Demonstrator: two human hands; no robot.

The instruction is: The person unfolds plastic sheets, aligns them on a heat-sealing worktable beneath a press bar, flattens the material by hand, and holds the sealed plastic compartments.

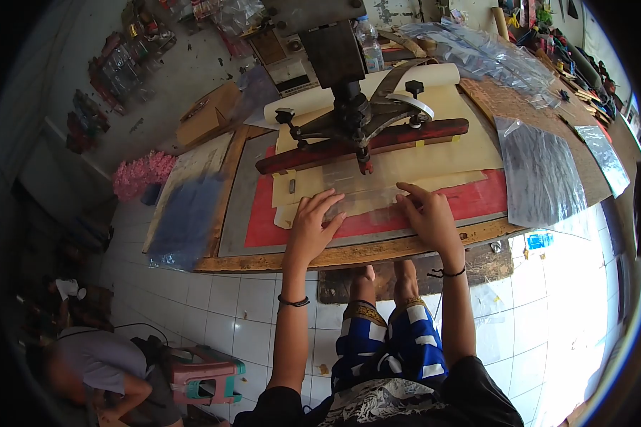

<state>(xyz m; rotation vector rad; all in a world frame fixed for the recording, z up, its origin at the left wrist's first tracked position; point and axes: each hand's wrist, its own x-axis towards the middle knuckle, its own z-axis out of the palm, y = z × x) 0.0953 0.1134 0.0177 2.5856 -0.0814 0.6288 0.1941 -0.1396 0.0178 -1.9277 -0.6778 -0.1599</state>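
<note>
Both hands rest at a clear plastic sheet (367, 186) on the tan paper, below the machine's head. My left hand (319, 220) has its fingers spread at the sheet's left side. At its right side lies my right hand (426, 213), fingers apart, index finger stretched toward the sheet. Beneath is a red sheet (470, 201) on a grey board. Above the hands stands a black machine arm (349, 107) with a dark red bar (363, 147) across the table and a small red tip (365, 168) pointing down. A small metal piece (292, 186) lies left of the plastic.
Stacks of clear plastic (541, 171) lie on the right, blue-tinted plastic (185, 220) on the left. A paper roll (441, 75) lies behind the bar. The wooden front edge (363, 252) runs below my hands. A seated person (107, 366) is at lower left beside a stool (203, 377).
</note>
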